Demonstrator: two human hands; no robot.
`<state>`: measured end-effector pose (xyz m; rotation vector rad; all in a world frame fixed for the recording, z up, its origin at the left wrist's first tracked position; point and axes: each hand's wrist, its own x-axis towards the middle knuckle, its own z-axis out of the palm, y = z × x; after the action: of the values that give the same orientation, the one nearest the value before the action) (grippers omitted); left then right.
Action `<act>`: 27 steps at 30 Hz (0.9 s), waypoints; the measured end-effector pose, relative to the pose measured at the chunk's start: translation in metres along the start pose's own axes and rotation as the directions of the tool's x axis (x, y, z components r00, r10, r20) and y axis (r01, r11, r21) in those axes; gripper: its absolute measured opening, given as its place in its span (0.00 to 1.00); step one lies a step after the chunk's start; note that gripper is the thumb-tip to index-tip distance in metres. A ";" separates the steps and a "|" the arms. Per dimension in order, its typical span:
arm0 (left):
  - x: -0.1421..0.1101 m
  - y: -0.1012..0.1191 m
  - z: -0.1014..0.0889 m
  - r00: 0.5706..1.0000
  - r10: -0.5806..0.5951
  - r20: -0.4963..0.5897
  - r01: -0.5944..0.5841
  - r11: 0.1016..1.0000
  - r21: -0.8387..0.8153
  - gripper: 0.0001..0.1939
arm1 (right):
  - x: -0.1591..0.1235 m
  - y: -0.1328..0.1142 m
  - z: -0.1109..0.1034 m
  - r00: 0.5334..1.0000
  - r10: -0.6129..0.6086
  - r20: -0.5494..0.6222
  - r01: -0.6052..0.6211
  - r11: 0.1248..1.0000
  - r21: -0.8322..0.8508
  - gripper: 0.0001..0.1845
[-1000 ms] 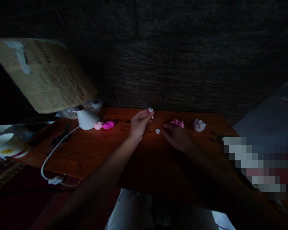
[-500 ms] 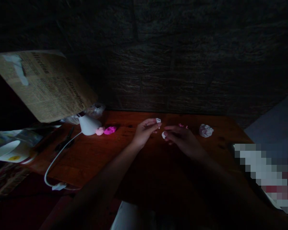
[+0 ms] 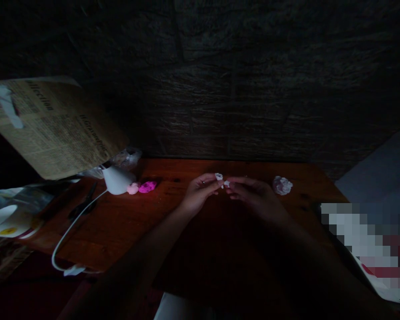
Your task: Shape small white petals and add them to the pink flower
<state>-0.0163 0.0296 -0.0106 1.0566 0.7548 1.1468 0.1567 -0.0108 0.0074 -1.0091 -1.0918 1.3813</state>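
My left hand [image 3: 197,193] pinches a small white piece shaped like a flower bud [image 3: 219,177] between thumb and fingers. Close against it, my right hand [image 3: 255,194] has its thumb and fingertips closed on a small white petal-like piece [image 3: 226,183]. The two pieces seem to meet or nearly meet; the dim light hides which. On the right of the table lies a larger pale ruffled flower [image 3: 282,185]. Over to the left, a light pink lump [image 3: 133,188] sits beside a bright pink crumpled piece [image 3: 148,186].
A lamp with a white base [image 3: 117,181] and newsprint shade [image 3: 60,126] stands at left on the wooden table [image 3: 163,213]. Its white cord [image 3: 55,251] hangs over the edge. Scissors [image 3: 84,205] and a white cup [image 3: 3,222] are nearby. A dark brick wall [image 3: 206,89] rises behind.
My right hand has moved left and brought its white piece up to the one in my left hand. The view has shifted slightly, so the table items appear a little further left.
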 end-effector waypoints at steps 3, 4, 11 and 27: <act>-0.001 -0.002 0.001 1.000 0.003 0.025 -0.003 1.000 -0.003 0.13 | 0.000 -0.001 0.001 1.000 0.017 0.004 -0.017 1.000 -0.020 0.19; -0.001 -0.002 0.001 1.000 0.008 0.024 -0.008 1.000 0.000 0.13 | 0.000 -0.001 0.001 1.000 0.016 -0.004 -0.016 1.000 -0.026 0.20; -0.003 0.004 0.002 0.995 0.092 0.032 -0.096 0.979 0.177 0.16 | 0.000 -0.001 0.002 1.000 0.011 -0.006 -0.011 0.997 -0.070 0.19; -0.002 0.005 0.003 0.987 0.157 -0.038 -0.146 0.967 0.207 0.14 | 0.001 0.006 0.000 0.990 -0.120 0.072 0.131 0.975 -0.178 0.13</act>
<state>-0.0161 0.0269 -0.0050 1.2766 0.8592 1.2515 0.1552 -0.0098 0.0017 -1.0157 -1.3244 1.2331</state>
